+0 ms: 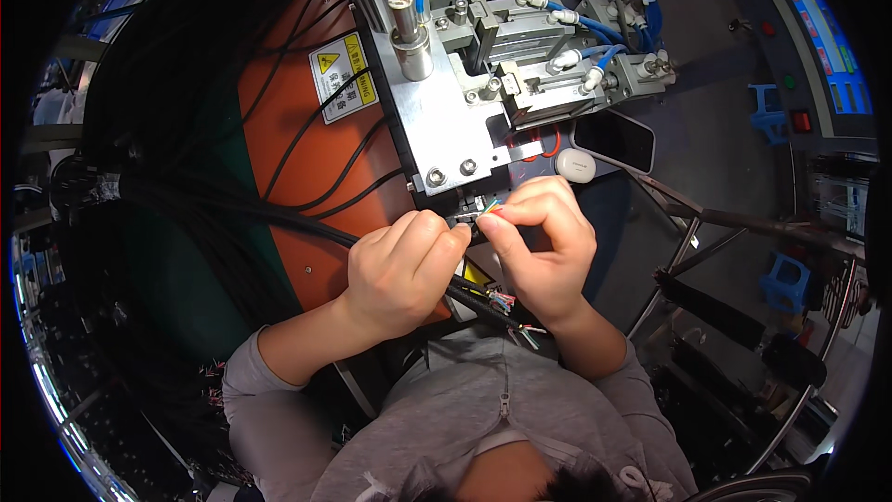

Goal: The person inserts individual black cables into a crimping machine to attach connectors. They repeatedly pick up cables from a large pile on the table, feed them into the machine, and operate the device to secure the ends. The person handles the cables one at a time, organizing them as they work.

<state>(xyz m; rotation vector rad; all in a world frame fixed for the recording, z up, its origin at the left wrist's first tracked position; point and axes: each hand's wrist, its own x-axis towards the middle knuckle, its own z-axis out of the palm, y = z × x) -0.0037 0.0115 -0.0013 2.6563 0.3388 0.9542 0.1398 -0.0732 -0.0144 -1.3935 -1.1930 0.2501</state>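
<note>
My left hand [404,270] is closed, its thumb and fingers pressed together in front of the machine's lower edge. A black cable [321,227] runs from the left into this fist, where the fingers hide it. Close beside it, my right hand [553,246] pinches several thin coloured wires [491,209] between thumb and forefinger. A small metal fixture [472,203] sits just beyond the fingertips, partly covered by them. Below my hands, two more black cables end in fanned-out coloured wires [503,300] and bare-looking strands [530,335].
A metal machine [446,121] with blue air hoses [595,28] stands ahead. Several black cables lie over the orange surface [279,153] at left, near a yellow-and-white warning label [342,79]. Right of the machine are a phone [613,141] and a small white case [575,165].
</note>
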